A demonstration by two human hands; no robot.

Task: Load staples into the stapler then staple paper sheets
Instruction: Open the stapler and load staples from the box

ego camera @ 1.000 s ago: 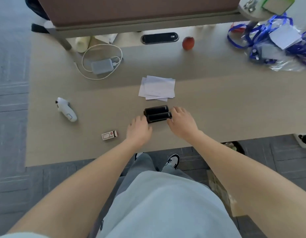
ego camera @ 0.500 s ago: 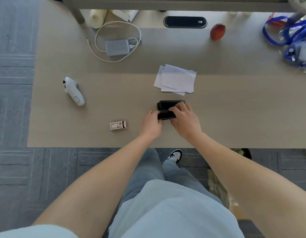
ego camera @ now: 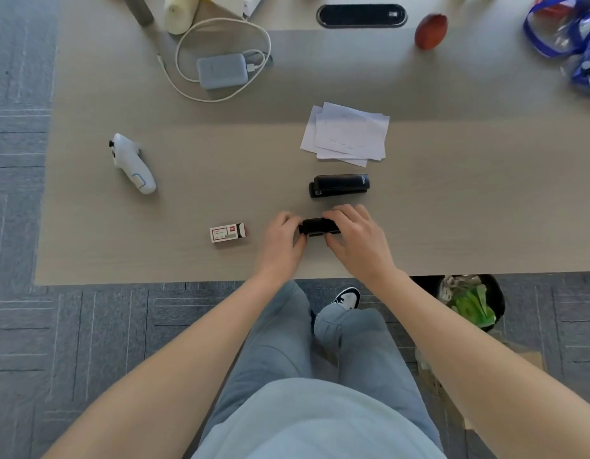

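Two black staplers are on the beige table. The near stapler [ego camera: 318, 225] is held between my hands: my left hand [ego camera: 283, 241] grips its left end and my right hand [ego camera: 355, 238] covers its right end. The far stapler [ego camera: 339, 185] lies untouched just beyond them. A loose stack of white paper sheets [ego camera: 348, 134] lies behind the far stapler. A small red and white staple box [ego camera: 227, 232] rests to the left of my left hand.
A white handheld controller [ego camera: 133, 164] lies at the left. A grey power adapter with a white cable [ego camera: 222, 71], a red fruit [ego camera: 431, 26] and blue-strapped plastic bags [ego camera: 568, 31] sit at the back. A waste bin [ego camera: 470, 301] stands below the table's front edge [ego camera: 154, 281].
The near stapler has come toward me in both hands, away from the far stapler it lay against. The camera has tilted further down.
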